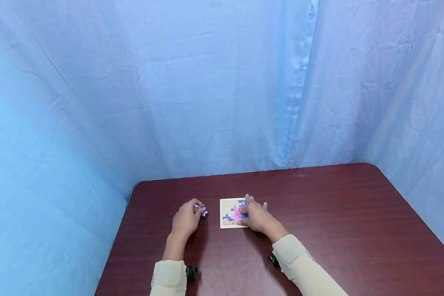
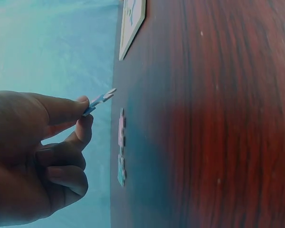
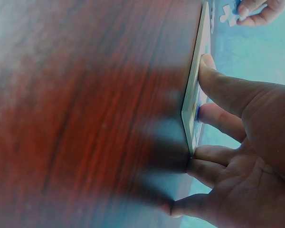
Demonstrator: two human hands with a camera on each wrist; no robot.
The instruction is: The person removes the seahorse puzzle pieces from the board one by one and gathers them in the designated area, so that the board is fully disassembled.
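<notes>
My left hand (image 1: pixel 186 218) pinches a jigsaw puzzle piece (image 2: pixel 99 102) between thumb and index finger, just above the table. Below it in the left wrist view, more puzzle pieces (image 2: pixel 121 137) lie flat on the tabletop. To the right is a partly filled puzzle tray (image 1: pixel 221 213) with a pale rim and pink, purple and orange pieces in it. My right hand (image 1: pixel 260 216) rests over the tray's right side, fingers spread. In the right wrist view its thumb and a finger touch the tray's face, while other fingers lie at the edge and on the table. The hand hides the tray's right part.
A dark red-brown wooden table (image 1: pixel 336 213) lies under everything. Pale blue curtains (image 1: pixel 222 90) hang behind it and along both sides. Dark wrist devices (image 1: pixel 191 272) sit at the cuffs of both light sleeves.
</notes>
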